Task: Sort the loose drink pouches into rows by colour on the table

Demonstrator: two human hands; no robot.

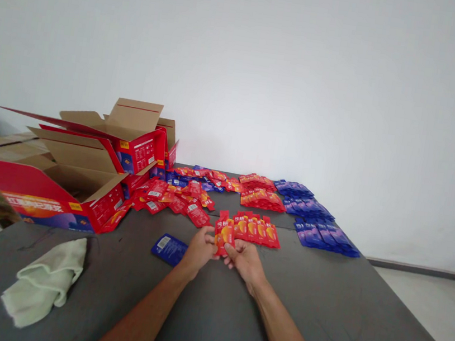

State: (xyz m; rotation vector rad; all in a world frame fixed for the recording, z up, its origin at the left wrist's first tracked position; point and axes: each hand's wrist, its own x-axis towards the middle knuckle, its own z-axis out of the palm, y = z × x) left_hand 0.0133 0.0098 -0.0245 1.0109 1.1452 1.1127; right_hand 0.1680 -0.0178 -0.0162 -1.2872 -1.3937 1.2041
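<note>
You've got a bare white wall [306, 91] behind everything, w/ a strip of pale floor [422, 294] at far R. The dark grey table [317, 318] fills most of the lower view, flat, a bit scuffed. Open red boxes [57, 206] stand on yr L, flaps up; can't see what's inside. Next to them, the loose heap [194, 188], red + blue mixed, is prob. what's left, a fair amt. On yr R, work looks well along: three red rows [263, 199] & three blue rows [309, 207] sit neat, pkts overlapping. The nearest red row [257, 230] looks thinner than those behind, so prob. unfinished. A pale green cloth [46, 283] lies crumpled nr L. Yr R hand [247, 262] pinches the red pkt [225, 232] at its lower corner betw. thumb & fingers; yr L hand [199, 251] has fingers curled at its L edge, can't tell if gripping. That pkt's face up, just L of the nearest red row. One blue pkt [169, 249] lies alone, barcode up, by yr L hand.
</note>
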